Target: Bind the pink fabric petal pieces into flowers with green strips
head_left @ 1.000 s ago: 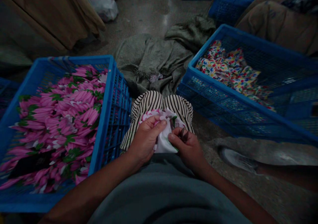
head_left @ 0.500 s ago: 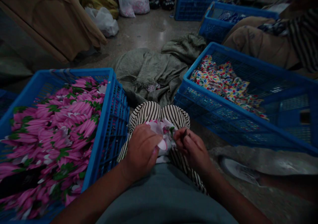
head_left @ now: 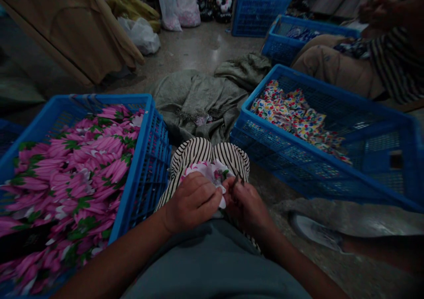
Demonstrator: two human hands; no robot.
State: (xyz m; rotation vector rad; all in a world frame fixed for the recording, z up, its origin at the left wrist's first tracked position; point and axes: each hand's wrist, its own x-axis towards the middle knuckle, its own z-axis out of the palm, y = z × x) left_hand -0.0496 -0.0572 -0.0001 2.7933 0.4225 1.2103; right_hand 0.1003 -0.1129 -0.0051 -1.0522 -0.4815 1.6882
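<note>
On the striped lap (head_left: 191, 151) lies a white and pink fabric piece (head_left: 207, 170) with a bit of green. My left hand (head_left: 194, 202) is closed on this fabric, its fingertips at a pale edge. Close beside it on the right, my right hand (head_left: 245, 202) is closed round a small dark pointed tool (head_left: 239, 181), whose tips stick up between thumb and fingers. The right fingertips are near the fabric; whether they touch it cannot be made out.
At the left, a blue crate (head_left: 149, 113) holds pink and green fabric pieces (head_left: 106, 144). Another blue crate (head_left: 281, 133) at the right holds multicoloured fabric (head_left: 291, 109). Grey-green sacking (head_left: 205, 91) lies ahead. A seated person (head_left: 341, 67) is at the upper right; a shoe (head_left: 314, 230) is at the lower right.
My right hand has moved left, closer to my left hand. My left hand has turned slightly over the fabric. The view has shifted a little.
</note>
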